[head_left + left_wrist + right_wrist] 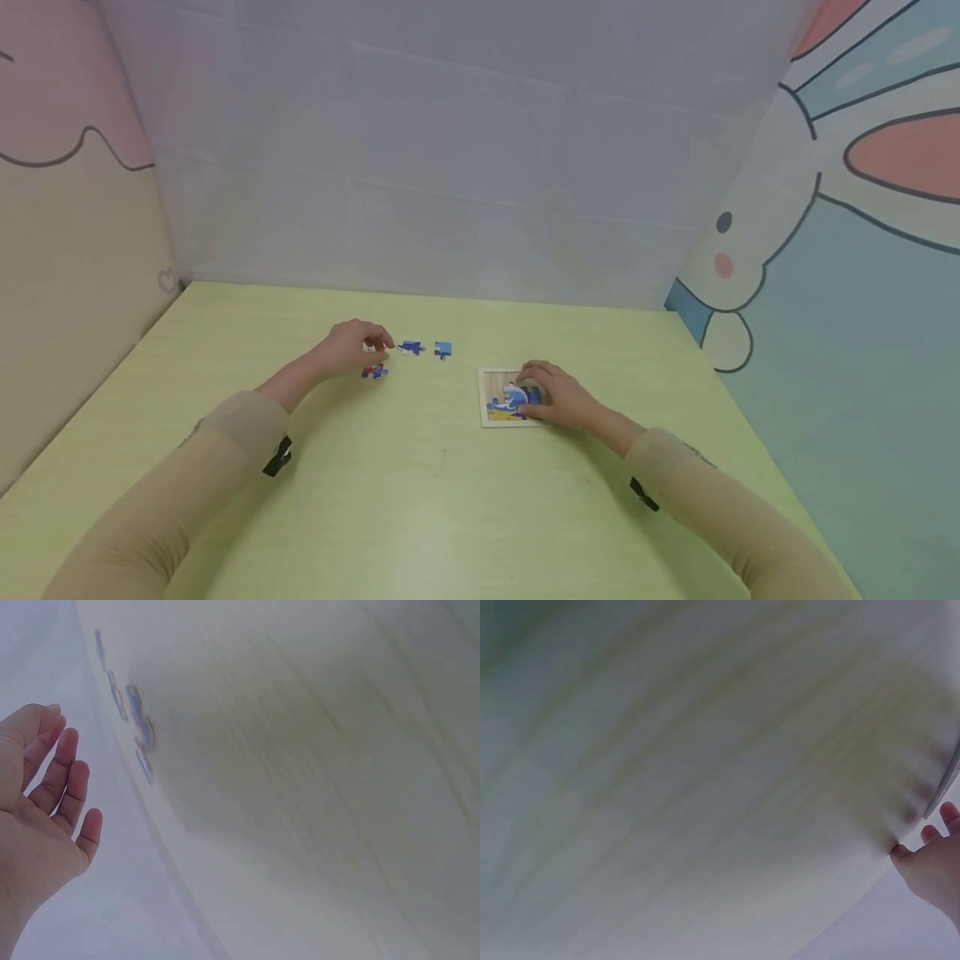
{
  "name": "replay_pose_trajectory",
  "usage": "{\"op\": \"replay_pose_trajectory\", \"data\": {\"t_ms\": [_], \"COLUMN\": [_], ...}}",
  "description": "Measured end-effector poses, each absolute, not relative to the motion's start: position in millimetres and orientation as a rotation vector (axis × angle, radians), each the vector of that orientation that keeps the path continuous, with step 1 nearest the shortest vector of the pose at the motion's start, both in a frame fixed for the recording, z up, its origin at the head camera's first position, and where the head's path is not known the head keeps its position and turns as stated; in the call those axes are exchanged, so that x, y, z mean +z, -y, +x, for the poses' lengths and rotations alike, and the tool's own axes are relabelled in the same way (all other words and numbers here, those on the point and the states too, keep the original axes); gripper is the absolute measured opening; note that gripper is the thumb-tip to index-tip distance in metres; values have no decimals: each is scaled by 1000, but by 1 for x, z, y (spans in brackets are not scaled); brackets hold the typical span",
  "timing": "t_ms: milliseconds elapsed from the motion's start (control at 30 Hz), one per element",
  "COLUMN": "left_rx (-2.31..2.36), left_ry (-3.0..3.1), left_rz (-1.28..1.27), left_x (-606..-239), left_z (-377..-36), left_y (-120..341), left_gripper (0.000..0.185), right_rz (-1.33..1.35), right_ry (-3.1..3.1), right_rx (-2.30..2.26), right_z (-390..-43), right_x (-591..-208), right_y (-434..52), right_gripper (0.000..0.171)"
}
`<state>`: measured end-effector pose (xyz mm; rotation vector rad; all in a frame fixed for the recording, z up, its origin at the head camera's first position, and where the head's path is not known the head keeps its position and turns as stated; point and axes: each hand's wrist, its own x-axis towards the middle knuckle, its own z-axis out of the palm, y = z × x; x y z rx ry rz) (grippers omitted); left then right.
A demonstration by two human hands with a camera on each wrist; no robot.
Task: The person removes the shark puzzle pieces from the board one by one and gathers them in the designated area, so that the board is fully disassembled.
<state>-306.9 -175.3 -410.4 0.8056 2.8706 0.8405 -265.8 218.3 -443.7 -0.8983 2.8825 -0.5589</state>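
Loose puzzle piece [374, 372] just beneath the left hand's [351, 347] relaxed, empty grip.

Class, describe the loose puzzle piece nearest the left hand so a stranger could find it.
On the green table, look left of the puzzle tray. Three loose pieces lie there; it lies just below the left hand. This piece alone shows red.
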Motion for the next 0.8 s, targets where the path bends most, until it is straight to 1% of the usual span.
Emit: {"op": "replay_pose_trajectory", "data": {"t_ms": [100,267,367,467,700,800], "left_rx": [882,924,937,926,874,850], "left_ry": [-2853,-2817,-2801,-2799,-2781,-2772], "left_rz": [818,813,810,822,967,971], "left_x": [-405,-399,-398,-397,-400,-401], "left_z": [-305,-302,-301,-299,-293,-292], "left_y": [164,140,123,105,63,47], "left_gripper": [19,19,19,19,21,21], "right_rz": [-817,-694,-671,-686,-689,-688], "right_ry": [-2911,-2981,-3008,-3019,-3022,-3023], "right_rx": [-539,-466,-450,-428,-394,-400], "right_z": [-265,-264,-262,-261,-260,-261], "right_x": [-444,-443,-443,-442,-441,-439], "right_y": [-219,-219,-220,-220,-221,-220], "right_gripper": [46,58,63,64,64,63]}}
